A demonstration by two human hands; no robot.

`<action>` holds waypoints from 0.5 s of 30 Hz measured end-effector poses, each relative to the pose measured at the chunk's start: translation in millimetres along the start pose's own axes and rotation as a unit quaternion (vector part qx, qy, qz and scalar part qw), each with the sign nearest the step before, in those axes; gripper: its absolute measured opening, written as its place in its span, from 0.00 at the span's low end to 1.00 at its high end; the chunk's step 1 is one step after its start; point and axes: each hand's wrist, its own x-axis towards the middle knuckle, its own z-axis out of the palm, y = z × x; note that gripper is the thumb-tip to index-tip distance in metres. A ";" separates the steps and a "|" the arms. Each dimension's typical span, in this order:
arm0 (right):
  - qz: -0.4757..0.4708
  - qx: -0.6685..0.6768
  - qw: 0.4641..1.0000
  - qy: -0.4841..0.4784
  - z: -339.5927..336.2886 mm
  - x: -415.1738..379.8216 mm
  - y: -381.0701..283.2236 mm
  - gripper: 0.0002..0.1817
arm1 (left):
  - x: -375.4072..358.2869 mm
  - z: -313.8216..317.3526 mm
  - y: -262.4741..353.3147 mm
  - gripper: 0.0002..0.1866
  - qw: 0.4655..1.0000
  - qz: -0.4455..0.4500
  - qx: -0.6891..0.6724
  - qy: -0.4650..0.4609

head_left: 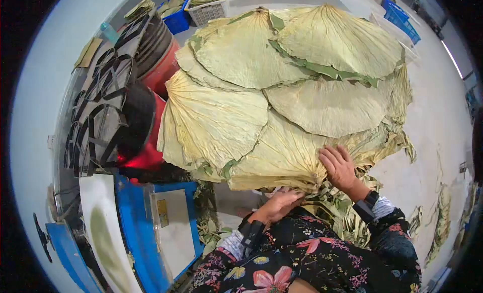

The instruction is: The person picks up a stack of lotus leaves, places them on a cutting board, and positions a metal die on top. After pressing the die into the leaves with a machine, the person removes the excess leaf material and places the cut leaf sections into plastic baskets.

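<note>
Both hands [338, 167] [277, 205] on dried lotus leaf pile [282, 96]; red machine [151, 91] left.

— What sort of place is this?
— A leaf-processing workshop: dried lotus leaves [282, 96] heaped in a great pile, a blue machine [146, 227] alongside, plastic crates [206, 8] of leaves behind, scraps littering the bare concrete floor [432, 117].

Stack of dried lotus leaves [282, 96]: large, round, pale yellow-green, overlapping flat. Lies just right of the red machine [161, 66]. Near edges frayed, drooping.
</note>
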 end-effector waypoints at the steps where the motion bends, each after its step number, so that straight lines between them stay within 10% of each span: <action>1: 0.001 0.002 1.000 0.000 -2.2 2.4 2.6 0.25 | -5.6 9.0 6.8 0.30 0.998 0.041 -0.052 -0.002; 11: 0.073 0.186 0.973 -0.117 -94.4 73.1 17.6 0.34 | -18.1 28.2 50.6 0.27 0.986 0.150 -0.028 -0.062; 15: -0.104 0.080 0.987 -0.090 -78.7 31.7 -34.8 0.31 | -56.7 37.4 41.8 0.32 0.964 0.205 -0.165 -0.047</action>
